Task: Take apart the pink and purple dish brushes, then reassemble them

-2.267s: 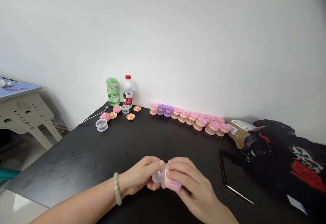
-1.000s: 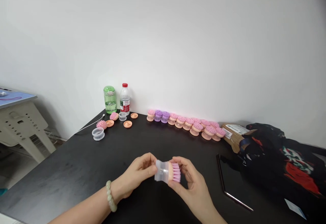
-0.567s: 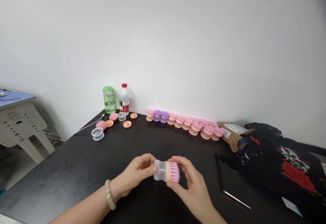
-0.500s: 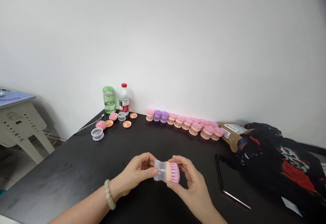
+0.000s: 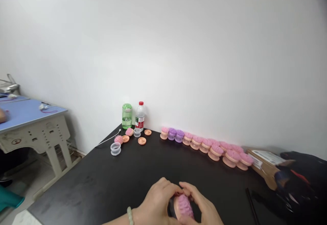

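Low in the view, a pink-bristled brush [image 5: 185, 206] with a peach rim is held between both hands. My left hand [image 5: 159, 201] wraps its left side, fingertips over the top edge; a bead bracelet is on that wrist. My right hand [image 5: 204, 206] curls round the bristled side. The brush's clear base is mostly hidden by my fingers. Loose parts lie at the back left: a clear ring [image 5: 115, 148], a smaller clear ring [image 5: 137, 132], pink bristle heads [image 5: 119, 139] and peach discs [image 5: 142, 140].
Pink and purple brushes [image 5: 179, 136] line the wall on the black table [image 5: 102, 174]. A green bottle [image 5: 127, 116] and a red-capped bottle [image 5: 140, 116] stand behind. At right are a cardboard box [image 5: 265, 170], dark cloth [image 5: 301, 180] and a dark rod [image 5: 252, 206]. Blue desk [image 5: 30, 112] at left.
The camera view has swung left and up, so the table items sit lower and further right. The brush has turned, and my left hand has moved from its clear end to round its side.
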Demonstrator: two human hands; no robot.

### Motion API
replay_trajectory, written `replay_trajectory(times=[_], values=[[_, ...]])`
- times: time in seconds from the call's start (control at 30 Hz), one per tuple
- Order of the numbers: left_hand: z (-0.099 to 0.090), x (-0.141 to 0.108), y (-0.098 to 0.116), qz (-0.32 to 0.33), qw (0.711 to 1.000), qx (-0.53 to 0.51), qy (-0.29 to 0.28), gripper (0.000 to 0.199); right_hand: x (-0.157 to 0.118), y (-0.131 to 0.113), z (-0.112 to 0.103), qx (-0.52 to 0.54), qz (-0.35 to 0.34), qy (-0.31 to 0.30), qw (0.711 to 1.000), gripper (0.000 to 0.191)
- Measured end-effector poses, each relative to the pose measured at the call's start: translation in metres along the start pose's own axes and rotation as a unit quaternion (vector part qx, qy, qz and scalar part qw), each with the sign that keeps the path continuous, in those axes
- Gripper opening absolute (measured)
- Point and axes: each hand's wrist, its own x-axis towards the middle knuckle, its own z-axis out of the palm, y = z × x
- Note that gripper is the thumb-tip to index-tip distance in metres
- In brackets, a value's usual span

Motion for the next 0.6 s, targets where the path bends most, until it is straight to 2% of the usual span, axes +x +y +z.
replay_trajectory(times=[0.07,0.13,0.17,0.23,0.27,0.37,0.5,0.6], values=[[-0.003,0.0,-0.002,-0.002,1.0,0.02,-0.011,0.072,0.02,0.002,-0.008,0.059,-0.012,0.002,0.998,0.042],[-0.012,-0.002,-0.005,0.021,0.999,0.004,-0.033,0.075,0.048,0.002,-0.015,0.075,0.012,0.038,0.996,0.037],[-0.017,-0.003,-0.007,0.039,0.998,-0.014,-0.037,0.072,0.064,0.002,-0.016,0.057,0.028,0.071,0.995,0.038],[-0.025,-0.007,-0.015,0.067,0.996,-0.054,-0.013,0.063,0.098,0.001,-0.009,-0.004,0.017,0.068,0.998,0.04],[-0.028,-0.009,-0.02,0.07,0.995,-0.073,0.012,0.059,0.115,0.0,-0.001,-0.051,-0.001,0.045,0.998,0.04],[-0.027,-0.014,-0.041,0.049,0.99,-0.109,0.076,0.056,0.163,-0.006,0.036,-0.097,-0.027,0.018,0.995,0.039],[-0.02,-0.022,-0.058,0.003,0.988,-0.145,0.05,0.034,0.214,-0.019,0.092,-0.16,-0.06,-0.006,0.985,0.054],[-0.029,-0.026,-0.056,-0.015,0.988,-0.153,0.022,0.023,0.236,-0.031,0.121,-0.192,-0.073,-0.019,0.979,0.044]])
